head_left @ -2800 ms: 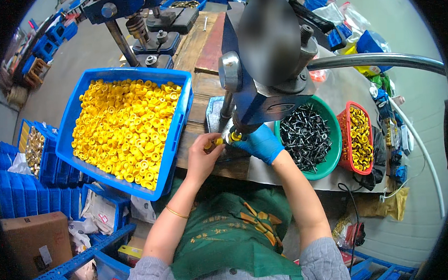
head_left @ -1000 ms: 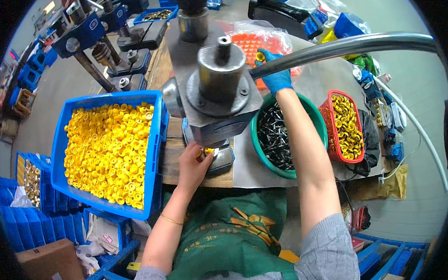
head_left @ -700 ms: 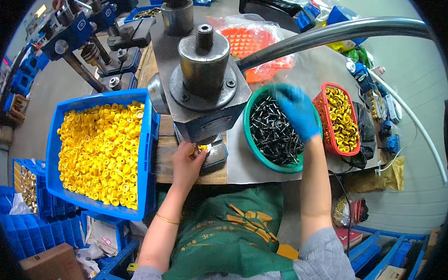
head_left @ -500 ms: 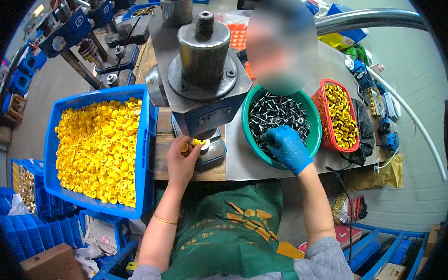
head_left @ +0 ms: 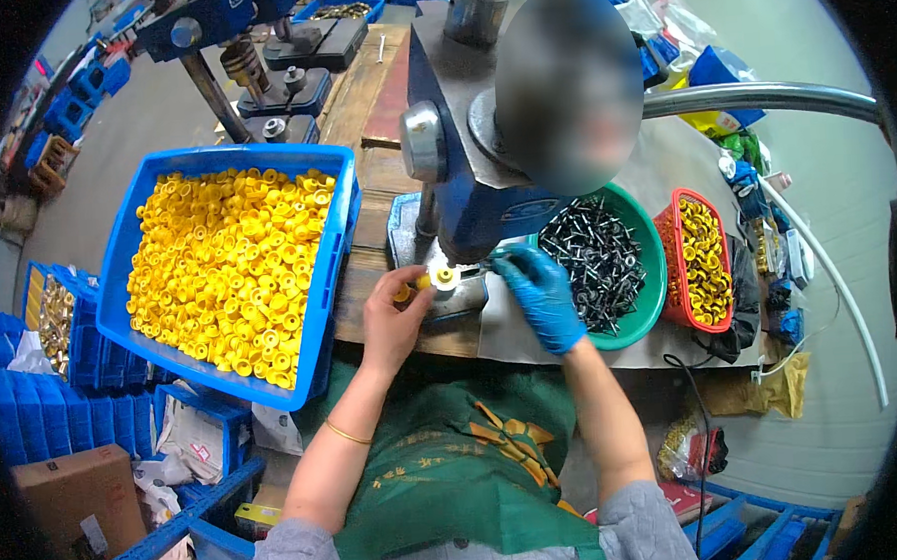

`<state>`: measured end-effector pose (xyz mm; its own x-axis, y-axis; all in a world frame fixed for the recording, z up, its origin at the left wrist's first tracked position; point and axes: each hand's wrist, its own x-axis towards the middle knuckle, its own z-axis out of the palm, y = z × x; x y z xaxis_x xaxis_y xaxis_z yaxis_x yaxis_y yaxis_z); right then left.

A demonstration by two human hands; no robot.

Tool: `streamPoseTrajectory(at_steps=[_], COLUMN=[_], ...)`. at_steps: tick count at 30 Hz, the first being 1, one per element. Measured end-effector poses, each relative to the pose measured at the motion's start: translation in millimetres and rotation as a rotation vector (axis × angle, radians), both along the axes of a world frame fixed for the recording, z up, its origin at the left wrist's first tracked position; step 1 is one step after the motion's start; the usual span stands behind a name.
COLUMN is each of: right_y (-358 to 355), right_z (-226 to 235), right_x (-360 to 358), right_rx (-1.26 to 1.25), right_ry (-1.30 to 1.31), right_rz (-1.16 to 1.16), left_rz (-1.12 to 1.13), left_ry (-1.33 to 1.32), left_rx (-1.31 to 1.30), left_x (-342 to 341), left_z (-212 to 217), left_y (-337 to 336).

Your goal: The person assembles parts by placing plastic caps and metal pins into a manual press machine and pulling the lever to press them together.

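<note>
I find the left grip (head_left: 394, 307), a bare hand, clamped on a yellow cap (head_left: 402, 294) between thumb and fingers, palm side partly hidden from me. Just beyond its fingertips, to the right, a second yellow cap (head_left: 445, 276) sits within a white round piece (head_left: 456, 282) on the press base (head_left: 467, 299), beneath the press head (head_left: 485, 206).

I record the right grip (head_left: 542, 294) in a blue glove, at the right of that base, fingertips drawn together and pointing toward the white piece. A slim dark part (head_left: 482, 266) shows at the tips; it is too small for me to tell whether the grip is clamped on it.

Left of the left grip I note a blue tray (head_left: 343, 209) heaped with loose caps (head_left: 233, 274). Just right of the right grip, on the bench (head_left: 370, 211), stands a green bowl (head_left: 657, 291) of dark bolts (head_left: 593, 264). Farther right of that grip, beside the bowl, is a red basket (head_left: 671, 270) holding yellow-and-dark pieces (head_left: 706, 259).
</note>
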<state>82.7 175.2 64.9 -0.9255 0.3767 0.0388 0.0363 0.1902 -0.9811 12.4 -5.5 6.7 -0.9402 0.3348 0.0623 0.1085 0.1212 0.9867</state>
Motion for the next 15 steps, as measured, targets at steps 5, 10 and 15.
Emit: streamPoseTrajectory(at_steps=[5,10,15], right_y=[-15,-18,-17], right_z=[-38,-56,-38], right_x=[-21,-31,-30], right_rx=[0.223,0.461,0.477], right_ry=[-0.08,0.102,0.077], right_rz=[-0.004,0.166,0.152], left_rz=[0.027,0.022,-0.007], left_ry=[0.04,0.002,0.007], left_rx=[-0.014,-0.005,-0.012], left_x=[0,3,5], left_z=[14,14,19], left_y=[-14,-18,-14])
